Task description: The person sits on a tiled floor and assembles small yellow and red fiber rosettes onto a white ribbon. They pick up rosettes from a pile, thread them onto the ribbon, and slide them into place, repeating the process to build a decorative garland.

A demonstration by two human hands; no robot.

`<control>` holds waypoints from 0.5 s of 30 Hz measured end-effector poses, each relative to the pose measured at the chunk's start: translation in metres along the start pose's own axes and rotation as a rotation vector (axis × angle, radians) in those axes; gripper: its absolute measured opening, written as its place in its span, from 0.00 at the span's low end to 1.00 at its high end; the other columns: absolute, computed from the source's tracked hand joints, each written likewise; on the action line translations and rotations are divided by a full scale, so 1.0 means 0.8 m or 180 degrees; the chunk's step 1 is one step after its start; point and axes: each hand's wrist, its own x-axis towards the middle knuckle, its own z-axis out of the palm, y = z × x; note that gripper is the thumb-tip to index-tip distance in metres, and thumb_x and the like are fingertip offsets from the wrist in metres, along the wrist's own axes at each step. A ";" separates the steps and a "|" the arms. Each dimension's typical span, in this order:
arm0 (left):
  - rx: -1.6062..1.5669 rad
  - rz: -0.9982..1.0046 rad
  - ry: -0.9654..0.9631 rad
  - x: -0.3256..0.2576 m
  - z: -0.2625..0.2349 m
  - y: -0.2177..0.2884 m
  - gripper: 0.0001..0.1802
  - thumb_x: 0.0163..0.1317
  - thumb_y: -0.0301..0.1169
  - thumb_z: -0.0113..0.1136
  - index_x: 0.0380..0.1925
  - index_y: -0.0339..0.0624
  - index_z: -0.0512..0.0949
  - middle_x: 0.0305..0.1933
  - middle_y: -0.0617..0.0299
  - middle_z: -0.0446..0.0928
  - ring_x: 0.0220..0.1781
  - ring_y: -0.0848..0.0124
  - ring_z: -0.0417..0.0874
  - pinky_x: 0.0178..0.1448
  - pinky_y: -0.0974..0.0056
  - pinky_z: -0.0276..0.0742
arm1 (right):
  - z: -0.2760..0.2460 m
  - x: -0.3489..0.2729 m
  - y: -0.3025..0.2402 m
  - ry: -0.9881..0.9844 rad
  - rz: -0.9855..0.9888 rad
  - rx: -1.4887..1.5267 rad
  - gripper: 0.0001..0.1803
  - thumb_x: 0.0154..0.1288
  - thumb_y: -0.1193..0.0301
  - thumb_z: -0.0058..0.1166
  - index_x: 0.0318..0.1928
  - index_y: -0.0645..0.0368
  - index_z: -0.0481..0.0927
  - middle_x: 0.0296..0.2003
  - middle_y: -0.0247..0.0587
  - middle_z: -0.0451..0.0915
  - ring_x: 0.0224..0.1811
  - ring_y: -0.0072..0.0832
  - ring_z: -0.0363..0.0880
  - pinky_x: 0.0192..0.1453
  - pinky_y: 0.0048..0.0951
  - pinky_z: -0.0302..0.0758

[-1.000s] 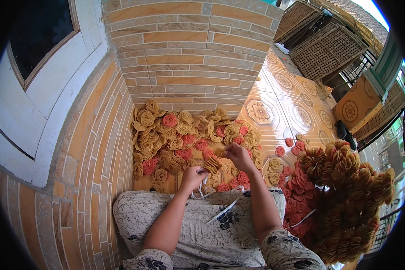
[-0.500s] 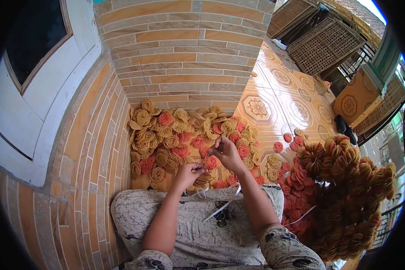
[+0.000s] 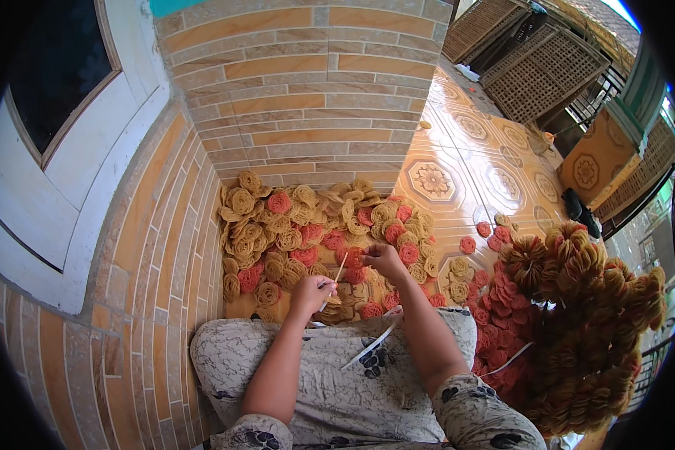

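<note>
The left hand point(image 3: 307, 295) is closed around a thin pale stick point(image 3: 341, 268); the right hand point(image 3: 383, 259) pinches a red disc point(image 3: 355, 257) near the stick's upper end. For good control, steady the stick and avoid bending the disc, above the yellow discs point(image 3: 288, 240).

Disc pile point(image 3: 287, 240) on floor point(image 3: 432, 178), betw. back wall point(image 3: 300, 101) & lap point(image 3: 322, 367).
L hand point(image 3: 309, 295) over pile's near side, stick point(image 3: 340, 270) in it; R hand point(image 3: 386, 261) just R, disc point(image 3: 355, 257) at fingertips. Cord point(image 3: 371, 349) on lap. Side wall point(image 3: 150, 255) L of lap, door point(image 3: 75, 154) beyond. Disc bunches point(image 3: 577, 337) R of lap, w/ loose discs point(image 3: 495, 319) betw.; screen point(image 3: 544, 75) at back R, past floor.
</note>
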 end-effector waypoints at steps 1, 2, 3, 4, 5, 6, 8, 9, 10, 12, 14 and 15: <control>0.0022 0.0063 -0.0073 0.001 0.000 -0.001 0.11 0.60 0.37 0.61 0.32 0.42 0.85 0.28 0.64 0.84 0.28 0.73 0.82 0.34 0.66 0.74 | -0.002 0.000 -0.004 -0.0058 0.0164 0.0421 0.10 0.57 0.72 0.65 0.36 0.64 0.79 0.29 0.35 0.81 0.32 0.22 0.79 0.38 0.24 0.73; -0.0068 0.0077 -0.0080 0.002 0.002 -0.002 0.11 0.60 0.37 0.62 0.32 0.42 0.85 0.28 0.63 0.84 0.28 0.73 0.82 0.34 0.66 0.74 | -0.003 -0.002 -0.008 -0.0141 0.0102 0.0638 0.08 0.60 0.73 0.62 0.36 0.63 0.79 0.30 0.33 0.80 0.33 0.19 0.79 0.37 0.23 0.73; -0.0059 0.0058 -0.0074 0.003 0.004 -0.002 0.11 0.60 0.38 0.62 0.32 0.42 0.85 0.28 0.63 0.84 0.28 0.73 0.82 0.34 0.66 0.74 | -0.003 -0.005 -0.012 -0.0104 0.0021 0.0669 0.08 0.60 0.73 0.63 0.36 0.64 0.79 0.30 0.33 0.80 0.33 0.19 0.79 0.38 0.23 0.73; -0.0002 0.0067 -0.0069 0.003 0.005 -0.002 0.11 0.60 0.38 0.62 0.32 0.42 0.85 0.28 0.63 0.84 0.28 0.73 0.81 0.35 0.66 0.74 | -0.003 -0.009 -0.017 -0.0120 0.0004 0.0697 0.08 0.60 0.73 0.63 0.36 0.64 0.79 0.30 0.33 0.80 0.34 0.19 0.79 0.38 0.23 0.72; -0.0061 0.0027 -0.0086 0.003 0.005 -0.003 0.11 0.60 0.38 0.62 0.32 0.43 0.85 0.28 0.63 0.84 0.28 0.73 0.82 0.35 0.66 0.74 | -0.002 -0.013 -0.022 -0.0164 -0.0097 0.0754 0.08 0.60 0.73 0.63 0.36 0.64 0.79 0.30 0.33 0.80 0.34 0.19 0.79 0.38 0.23 0.72; -0.0071 0.0018 -0.0104 0.004 0.005 -0.003 0.11 0.60 0.38 0.62 0.33 0.43 0.85 0.28 0.63 0.84 0.28 0.73 0.82 0.35 0.66 0.74 | -0.002 -0.016 -0.026 -0.0176 -0.0038 0.0779 0.08 0.60 0.73 0.63 0.36 0.64 0.79 0.31 0.33 0.80 0.35 0.20 0.79 0.39 0.23 0.73; -0.0059 0.0020 -0.0115 0.004 0.005 -0.003 0.11 0.60 0.38 0.62 0.33 0.43 0.85 0.28 0.63 0.84 0.29 0.73 0.82 0.36 0.66 0.74 | -0.002 -0.022 -0.036 -0.0289 -0.0103 0.0898 0.08 0.60 0.73 0.63 0.37 0.64 0.79 0.31 0.33 0.80 0.36 0.20 0.79 0.40 0.23 0.73; -0.0038 0.0028 -0.0106 0.004 0.005 -0.004 0.11 0.60 0.38 0.62 0.32 0.43 0.85 0.28 0.63 0.84 0.29 0.73 0.82 0.36 0.66 0.74 | -0.003 -0.023 -0.040 -0.0459 -0.0198 0.0816 0.09 0.61 0.72 0.63 0.38 0.64 0.78 0.32 0.33 0.80 0.36 0.21 0.79 0.42 0.24 0.73; 0.0029 0.0039 -0.0088 0.003 0.004 -0.004 0.11 0.60 0.37 0.62 0.32 0.42 0.85 0.28 0.63 0.84 0.29 0.72 0.82 0.37 0.66 0.74 | -0.005 -0.025 -0.044 -0.0663 -0.0307 0.0745 0.10 0.61 0.71 0.63 0.39 0.64 0.78 0.32 0.33 0.81 0.37 0.22 0.79 0.43 0.25 0.73; -0.0253 0.0019 0.0014 0.005 0.003 -0.004 0.10 0.60 0.37 0.62 0.30 0.43 0.85 0.28 0.62 0.84 0.29 0.71 0.82 0.37 0.65 0.74 | -0.003 -0.029 -0.051 -0.0797 -0.0315 0.0226 0.14 0.60 0.68 0.64 0.41 0.64 0.78 0.33 0.34 0.81 0.38 0.25 0.80 0.45 0.26 0.73; -0.0211 -0.0061 0.0058 0.005 0.002 -0.004 0.10 0.59 0.37 0.62 0.29 0.43 0.84 0.28 0.61 0.83 0.29 0.71 0.82 0.36 0.65 0.73 | 0.003 -0.033 -0.052 -0.0557 -0.0098 -0.0704 0.20 0.57 0.64 0.66 0.45 0.63 0.77 0.34 0.37 0.82 0.39 0.29 0.80 0.48 0.27 0.73; -0.0048 -0.0131 0.0044 0.005 0.001 -0.003 0.10 0.59 0.37 0.61 0.29 0.43 0.84 0.27 0.61 0.83 0.29 0.70 0.82 0.36 0.64 0.73 | 0.007 -0.036 -0.051 -0.0555 -0.0461 -0.1569 0.17 0.58 0.62 0.64 0.43 0.60 0.79 0.36 0.38 0.82 0.41 0.31 0.80 0.49 0.30 0.73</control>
